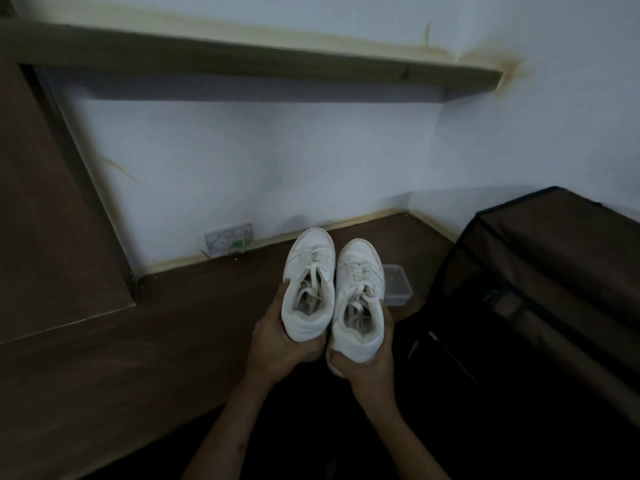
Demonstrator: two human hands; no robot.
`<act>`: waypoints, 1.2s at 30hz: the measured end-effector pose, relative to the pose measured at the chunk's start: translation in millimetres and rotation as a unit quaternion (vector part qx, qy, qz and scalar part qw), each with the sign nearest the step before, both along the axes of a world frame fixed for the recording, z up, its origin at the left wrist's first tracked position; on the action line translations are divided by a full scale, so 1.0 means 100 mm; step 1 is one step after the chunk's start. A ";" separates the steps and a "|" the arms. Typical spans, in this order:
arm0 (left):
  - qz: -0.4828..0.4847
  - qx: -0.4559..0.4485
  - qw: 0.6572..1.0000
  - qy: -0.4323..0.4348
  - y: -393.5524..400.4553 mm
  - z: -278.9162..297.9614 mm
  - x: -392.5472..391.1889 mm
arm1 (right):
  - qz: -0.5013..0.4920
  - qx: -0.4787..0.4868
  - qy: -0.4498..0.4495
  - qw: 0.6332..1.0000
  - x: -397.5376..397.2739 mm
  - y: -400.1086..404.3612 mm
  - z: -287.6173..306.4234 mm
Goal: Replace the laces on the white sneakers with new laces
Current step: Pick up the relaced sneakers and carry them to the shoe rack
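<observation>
Clear container (398, 284): left part hidden behind right sneaker (358, 299). Sneaker soles: unseen. Dark case (540, 289): cut off by right edge.

A dim corner of a home room.
Painted white walls (277, 161), a long wooden wall shelf (242, 53), dark brown wooden table (138, 341), a wall socket plate (228, 242).

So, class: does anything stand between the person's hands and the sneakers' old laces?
Nothing visible does. The left hand and the right hand each hold a sneaker by the heel, and the laces lie uncovered on top.
</observation>
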State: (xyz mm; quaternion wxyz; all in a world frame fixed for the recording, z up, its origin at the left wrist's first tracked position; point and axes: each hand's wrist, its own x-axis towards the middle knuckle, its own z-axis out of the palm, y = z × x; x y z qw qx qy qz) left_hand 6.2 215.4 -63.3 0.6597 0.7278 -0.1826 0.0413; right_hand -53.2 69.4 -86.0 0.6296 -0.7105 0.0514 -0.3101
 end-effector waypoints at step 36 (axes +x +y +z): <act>-0.386 0.171 0.902 0.087 -2.31 -0.88 -0.55 | -0.319 0.048 0.133 0.937 -1.54 -1.79 -0.85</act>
